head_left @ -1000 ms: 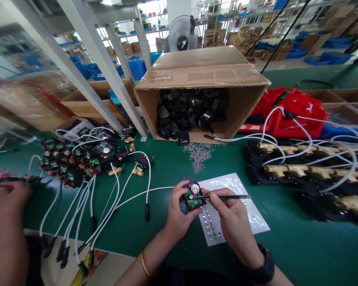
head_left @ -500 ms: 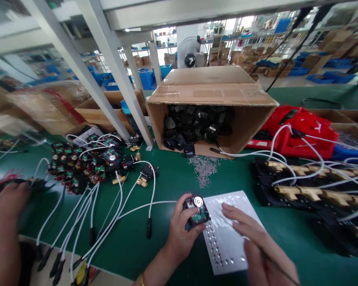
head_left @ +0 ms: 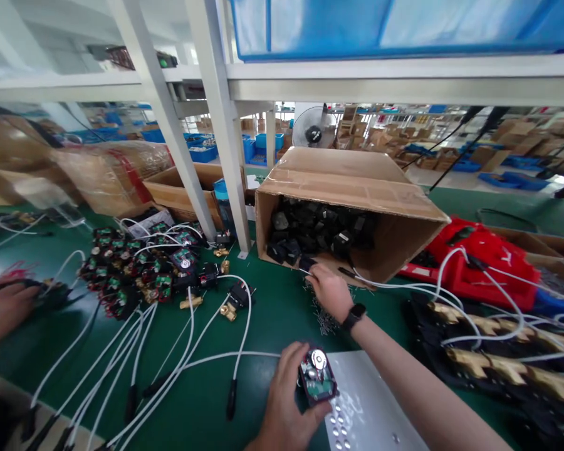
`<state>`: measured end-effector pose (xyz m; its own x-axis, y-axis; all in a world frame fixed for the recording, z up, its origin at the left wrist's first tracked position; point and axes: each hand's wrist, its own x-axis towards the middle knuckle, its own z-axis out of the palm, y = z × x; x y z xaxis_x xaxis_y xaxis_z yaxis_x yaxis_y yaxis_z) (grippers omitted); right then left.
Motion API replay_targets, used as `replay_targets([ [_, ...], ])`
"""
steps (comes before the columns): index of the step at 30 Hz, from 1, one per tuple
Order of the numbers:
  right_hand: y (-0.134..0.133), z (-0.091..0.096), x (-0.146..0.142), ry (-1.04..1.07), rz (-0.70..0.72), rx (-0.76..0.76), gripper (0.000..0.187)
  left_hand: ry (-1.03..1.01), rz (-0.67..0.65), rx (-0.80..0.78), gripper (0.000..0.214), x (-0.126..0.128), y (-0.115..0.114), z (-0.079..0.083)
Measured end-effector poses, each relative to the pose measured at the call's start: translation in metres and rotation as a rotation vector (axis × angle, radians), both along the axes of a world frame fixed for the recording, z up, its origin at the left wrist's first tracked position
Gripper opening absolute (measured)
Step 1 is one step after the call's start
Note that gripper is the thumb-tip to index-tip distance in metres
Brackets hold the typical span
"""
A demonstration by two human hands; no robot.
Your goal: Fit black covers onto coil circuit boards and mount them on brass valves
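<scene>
A small circuit module (head_left: 318,379) is held in the left hand (head_left: 289,401), low and just right of centre, with its green board and round silver part turned upward. It is gripped by its left and lower edges, between the fingers on one side and the thumb at the bottom corner. The two hands are held apart. The right hand (head_left: 331,293) is stretched forward beyond the module, to the mouth of a carton (head_left: 352,175) laid on its side. Its fingertips are placed at a black cover (head_left: 306,264) at the carton's front edge, beside a slim pale item; whether either is gripped cannot be told. A watch (head_left: 355,317) is worn on that wrist.

Beneath the right hand, loose pins (head_left: 325,321) are scattered on the green table (head_left: 192,407). To the module's right, a white sheet (head_left: 373,382) is partly covered by the right forearm, and silver discs (head_left: 338,421) are set in rows along its left side. A white cable (head_left: 235,354) is stretched leftward from behind the left hand. Farther left, more modules (head_left: 131,263) are heaped, and at the far right, brass fittings (head_left: 493,363) are lined up on black bodies. At the left edge, a co-worker's hand (head_left: 9,313) is seen.
</scene>
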<state>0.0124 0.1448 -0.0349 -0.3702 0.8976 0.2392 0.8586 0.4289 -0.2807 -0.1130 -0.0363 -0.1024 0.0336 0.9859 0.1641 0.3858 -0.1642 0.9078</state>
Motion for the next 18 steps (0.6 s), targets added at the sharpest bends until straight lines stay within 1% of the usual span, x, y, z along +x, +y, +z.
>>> replay_targets([
  [2,-0.026,0.008,0.033,0.077,-0.010,-0.021,0.024,0.033,-0.023,-0.002,0.069,-0.001,0.000,0.006],
  [3,-0.040,0.012,0.052,0.139,-0.018,-0.064,0.030,0.044,-0.028,-0.004,0.069,-0.001,0.001,0.009],
  [4,-0.056,0.014,0.072,0.179,-0.007,-0.162,0.035,0.055,-0.035,-0.003,0.069,0.000,0.001,0.011],
  [6,-0.088,0.015,0.105,0.182,0.070,-0.445,0.042,0.075,-0.056,0.005,0.069,0.001,0.002,0.015],
  [7,-0.102,0.014,0.117,0.165,0.114,-0.574,0.042,0.086,-0.063,0.010,0.068,0.002,0.002,0.016],
  [8,-0.115,0.012,0.125,0.148,0.145,-0.665,0.041,0.097,-0.061,0.018,0.067,0.003,0.002,0.017],
  [9,-0.126,0.009,0.129,0.138,0.150,-0.712,0.038,0.110,-0.051,0.026,0.065,0.003,0.002,0.018],
  [10,-0.135,0.006,0.130,0.134,0.129,-0.714,0.036,0.126,-0.036,0.033,0.063,0.003,0.002,0.018],
  [11,-0.141,0.004,0.128,0.132,0.098,-0.685,0.035,0.144,-0.019,0.038,0.060,0.003,0.001,0.018],
  [13,-0.151,0.001,0.124,0.124,0.013,-0.564,0.034,0.172,0.000,0.034,0.058,0.002,0.002,0.017],
  [16,-0.170,-0.002,0.116,0.068,-0.184,-0.367,0.035,0.168,-0.038,0.000,0.057,0.002,0.002,0.014],
  [18,-0.188,-0.007,0.110,-0.008,-0.323,-0.329,0.042,0.132,-0.058,-0.024,0.057,0.003,0.002,0.012],
])
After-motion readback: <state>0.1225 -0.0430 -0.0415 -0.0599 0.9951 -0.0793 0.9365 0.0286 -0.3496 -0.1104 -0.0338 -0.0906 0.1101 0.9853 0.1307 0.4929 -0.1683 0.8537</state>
